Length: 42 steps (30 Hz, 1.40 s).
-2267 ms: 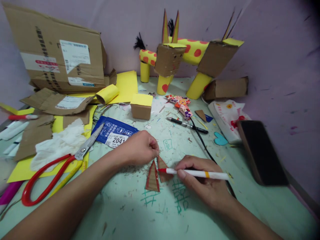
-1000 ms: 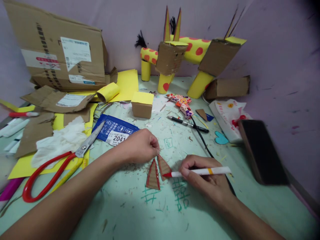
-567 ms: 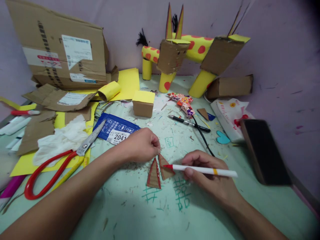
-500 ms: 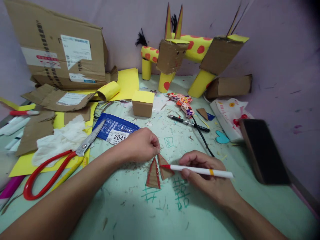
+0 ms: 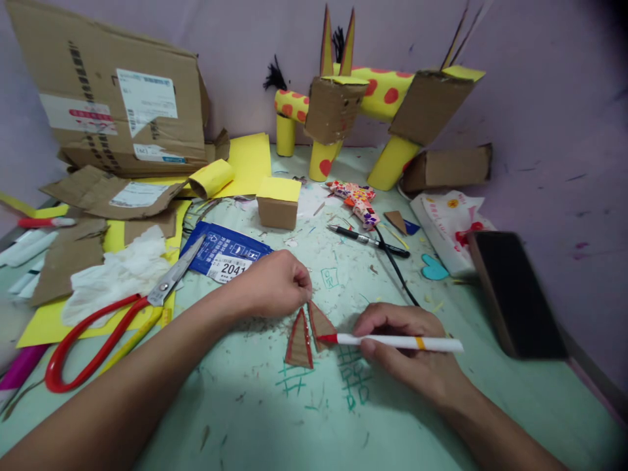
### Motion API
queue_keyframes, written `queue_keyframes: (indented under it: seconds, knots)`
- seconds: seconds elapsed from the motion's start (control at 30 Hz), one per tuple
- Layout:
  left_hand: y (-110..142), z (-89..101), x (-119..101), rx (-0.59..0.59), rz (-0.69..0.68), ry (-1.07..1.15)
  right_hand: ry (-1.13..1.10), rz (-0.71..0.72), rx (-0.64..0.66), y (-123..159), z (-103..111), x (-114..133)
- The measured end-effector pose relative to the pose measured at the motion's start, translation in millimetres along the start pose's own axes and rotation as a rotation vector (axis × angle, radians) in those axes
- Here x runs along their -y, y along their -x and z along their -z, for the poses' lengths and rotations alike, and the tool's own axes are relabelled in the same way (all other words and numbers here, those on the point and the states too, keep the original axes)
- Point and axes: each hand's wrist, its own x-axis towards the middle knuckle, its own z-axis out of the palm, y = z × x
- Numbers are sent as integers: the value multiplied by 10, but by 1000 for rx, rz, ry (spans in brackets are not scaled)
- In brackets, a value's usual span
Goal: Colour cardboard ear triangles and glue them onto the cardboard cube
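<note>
In my right hand [image 5: 407,343] is a red felt-tip marker [image 5: 392,341], its white barrel lying nearly level and its red tip on the right-hand cardboard triangle [image 5: 321,320]. My left hand [image 5: 284,284] is closed, with the fingertips pinching that triangle's top point. Just to the left a second cardboard triangle [image 5: 299,343] lies flat, edged in red on its sides. Green pen marks [image 5: 353,383] cover the table below the triangles.
Red-handled scissors [image 5: 98,340] and a blue packet [image 5: 223,252] lie left. A small yellow-topped box [image 5: 277,206], black pen [image 5: 367,241] and flowery glue gun [image 5: 356,199] with its cord lie beyond. A phone [image 5: 517,294] stands right; spotted cardboard animals [image 5: 338,111] stand at the back.
The marker's tip has moved down along the right triangle, from its middle toward its lower edge, and my right hand has shifted slightly down with it. My left hand keeps its pinch.
</note>
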Motion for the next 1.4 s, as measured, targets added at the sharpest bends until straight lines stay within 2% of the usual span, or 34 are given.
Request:
queue_keyframes:
  seconds: [0.13, 0.27, 0.47, 0.63, 0.83, 0.93, 1.0, 1.07, 1.13, 1.17, 1.23, 1.27, 1.33, 1.37, 1.4]
  knots:
    - [2, -7, 3, -5, 3, 2, 54, 52, -13, 5, -16, 14]
    - [3, -11, 11, -8, 2, 4, 10, 61, 0, 9, -15, 14]
    - [-4, -10, 11, -10, 2, 5, -40, 36, 7, 15, 12, -8]
    - [-3, -6, 9, -10, -2, 16, -188, 3, 74, 11, 50, -30]
    - [-4, -7, 71, 7, -41, 74, -260, -62, 15, 10, 60, -28]
    - [-8, 0, 92, -44, -56, 84, -263, -55, 21, -2, 49, -12]
    - [26, 21, 66, -120, -67, 78, -265, -41, 12, -8, 40, -7]
    - [125, 45, -2, -235, -82, 13, -274, -33, -7, -5, 31, -17]
    - [303, 37, -95, -317, -61, -155, -292, -44, -45, 9, 22, -41]
    - [416, 7, -140, -304, -22, -266, -303, -60, -79, 19, 16, -55]
    - [662, -122, -202, -126, 141, -486, -320, -104, -163, 43, -1, -80]
    - [779, -218, -213, -54, 154, -513, -315, -129, -205, 55, -15, -84]
    - [974, -444, -198, 89, 113, -429, -276, -160, -280, 79, -54, -68]
    - [1045, -554, -178, 82, 110, -416, -246, -162, -306, 91, -81, -47]
    - [1098, -649, -154, 8, 136, -441, -215, -158, -328, 103, -111, -21]
